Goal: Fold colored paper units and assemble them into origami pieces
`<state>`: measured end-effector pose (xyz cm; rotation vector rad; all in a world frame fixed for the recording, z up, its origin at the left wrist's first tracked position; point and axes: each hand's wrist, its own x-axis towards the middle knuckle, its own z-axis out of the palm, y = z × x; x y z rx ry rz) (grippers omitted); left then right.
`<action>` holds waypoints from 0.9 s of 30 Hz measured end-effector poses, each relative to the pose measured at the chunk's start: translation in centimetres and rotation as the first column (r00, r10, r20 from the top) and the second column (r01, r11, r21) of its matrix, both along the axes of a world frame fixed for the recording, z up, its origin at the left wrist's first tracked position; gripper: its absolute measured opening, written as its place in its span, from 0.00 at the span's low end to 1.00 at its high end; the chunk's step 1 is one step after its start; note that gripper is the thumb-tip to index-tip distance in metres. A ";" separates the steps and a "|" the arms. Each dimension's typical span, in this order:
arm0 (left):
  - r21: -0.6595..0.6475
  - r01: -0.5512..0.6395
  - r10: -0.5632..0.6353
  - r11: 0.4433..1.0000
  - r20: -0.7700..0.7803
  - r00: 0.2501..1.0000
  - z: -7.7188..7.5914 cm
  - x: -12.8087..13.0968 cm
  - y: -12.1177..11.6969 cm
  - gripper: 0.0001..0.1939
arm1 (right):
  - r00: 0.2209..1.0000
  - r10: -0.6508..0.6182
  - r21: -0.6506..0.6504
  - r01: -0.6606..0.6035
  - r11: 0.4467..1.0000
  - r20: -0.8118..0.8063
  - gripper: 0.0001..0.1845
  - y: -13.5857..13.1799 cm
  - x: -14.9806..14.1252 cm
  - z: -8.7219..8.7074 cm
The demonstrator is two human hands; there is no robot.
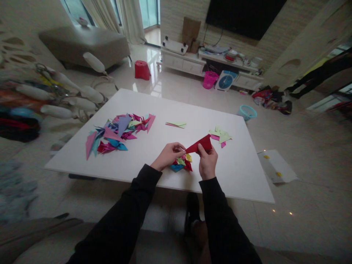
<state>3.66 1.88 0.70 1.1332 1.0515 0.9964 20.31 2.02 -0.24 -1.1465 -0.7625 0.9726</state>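
Observation:
Between my hands, above the white table, is a folded piece of dark red origami paper (pixel 202 143), wide at the right and narrowing to a point at the left. My left hand (pixel 169 154) pinches the narrow tip. My right hand (pixel 208 161) grips the wide end, its thumb lying on the paper's near face. Just below them sits a small group of shiny folded paper pieces (pixel 181 162) in red, yellow, green and blue, partly hidden by my left hand. Right of centre lie pale green and pink folded papers (pixel 220 135).
A heap of colourful folded paper pieces (pixel 120 132) covers part of the table's left side. Flat folded strips (pixel 176 125) lie near the middle of the white table (pixel 154 106). A blue basket (pixel 247 112) stands on the floor past the right corner, with a red stool (pixel 142 70) beyond the table.

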 end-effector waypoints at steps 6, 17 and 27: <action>-0.011 -0.305 0.305 0.952 0.045 0.951 -1.0 -1.2 1.7 0.10 | 1.000 -0.004 -0.060 0.003 0.998 -0.018 0.17 0.0 -0.2 0.3; -0.488 -0.435 0.649 0.757 0.477 0.593 -2.5 1.3 3.7 0.08 | 0.998 -0.066 -0.095 0.064 0.993 -0.016 0.21 0.9 -0.1 -0.1; -0.515 -0.018 0.327 0.857 0.515 0.792 -1.5 2.2 5.5 0.04 | 0.988 -0.153 -0.031 0.153 0.988 0.013 0.17 2.1 0.6 -0.5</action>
